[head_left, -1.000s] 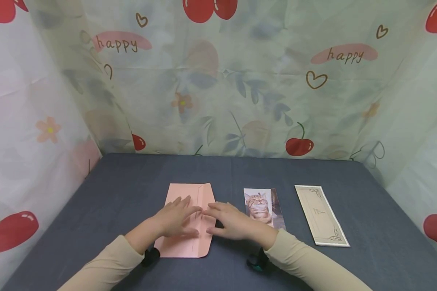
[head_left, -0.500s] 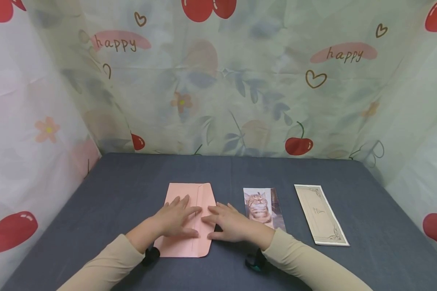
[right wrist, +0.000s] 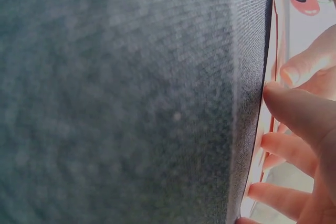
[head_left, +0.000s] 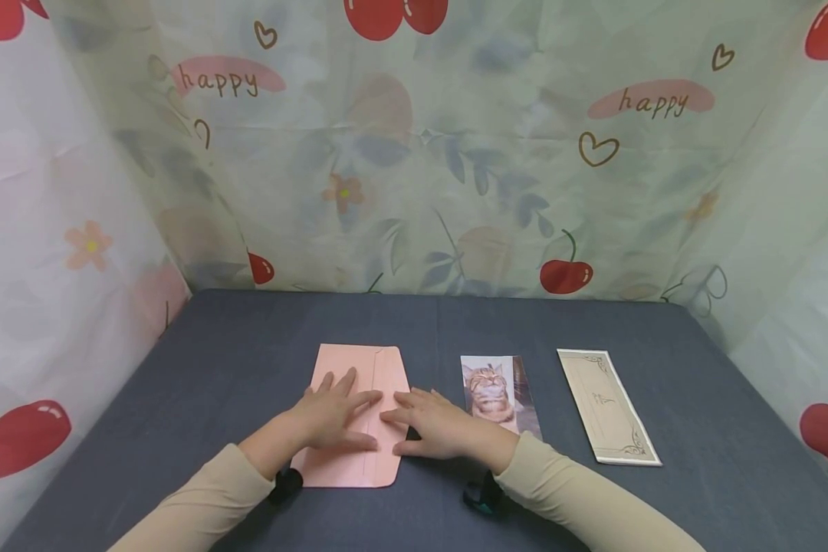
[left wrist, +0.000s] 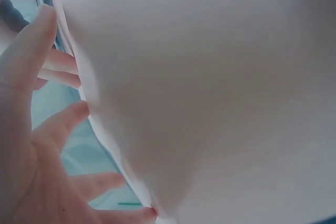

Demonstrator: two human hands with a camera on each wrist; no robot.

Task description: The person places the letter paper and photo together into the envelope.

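A pink envelope (head_left: 341, 469) lies flat on the dark table, its folded flap (head_left: 390, 372) along the right side. My left hand (head_left: 333, 415) rests on the envelope's body with fingers spread, the fingertips near the flap's seam. From the right, my right hand (head_left: 438, 424) touches the flap with extended fingertips and thumb. In the left wrist view, the envelope's pink surface (left wrist: 210, 103) fills most of the picture, with fingertips along it. The right wrist view has the fingers (right wrist: 286, 148) of the right hand against the envelope's thin edge (right wrist: 270, 66).
A photo card (head_left: 488, 391) of a cat lies right of the envelope, partly hidden by the right forearm. Farther right is a beige card (head_left: 610, 410) with ornate corners and a white edge. Dark cloth covers the table (head_left: 248, 330); patterned curtains (head_left: 414, 192) surround it.
My right hand has shifted slightly left and toward me on the flap. The far end of the flap looks a little flatter. My left hand has stayed almost still.
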